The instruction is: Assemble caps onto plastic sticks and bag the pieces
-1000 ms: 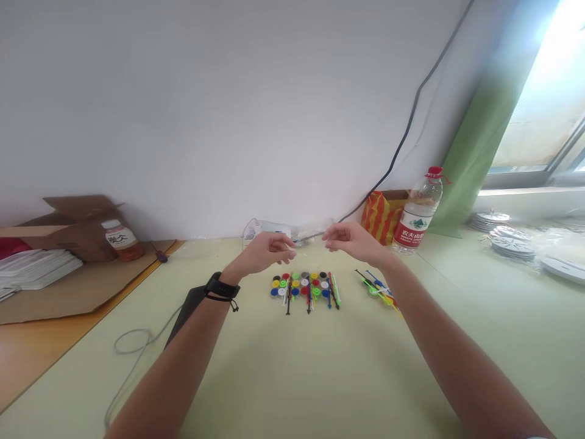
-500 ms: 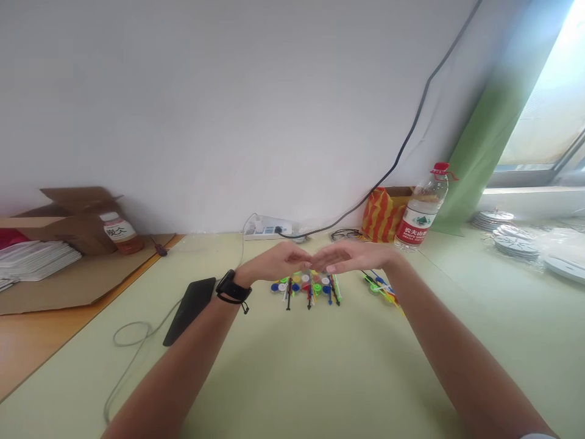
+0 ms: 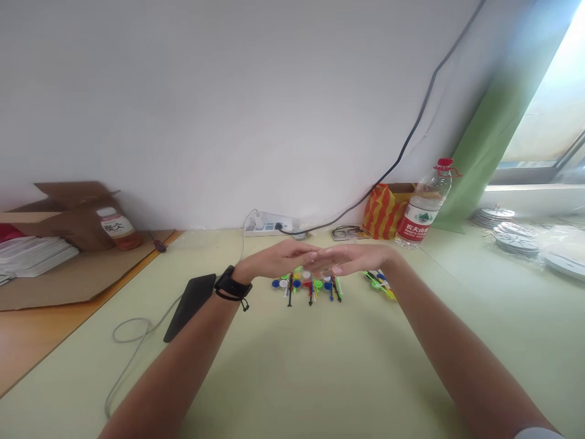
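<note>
My left hand, a black watch on its wrist, reaches in with fingers stretched out and holds nothing that I can see. From the other side my right hand lies flat and open, palm down, thumb apart. The fingertips of both hands meet and overlap in midair. Below and beyond them on the table are colourful plastic arrow spinners with round discs, partly hidden by the hands. A second small bunch of spinners lies beside my right wrist.
A black tablet-like slab lies by my left forearm, near a grey cable. Along the wall are a power strip, glasses, a striped bag and a water bottle. Cardboard and a drink bottle stand left, discs right.
The fingers of my two hands have slid further over each other, and my left fingers look straighter. The camera view has shifted slightly.
</note>
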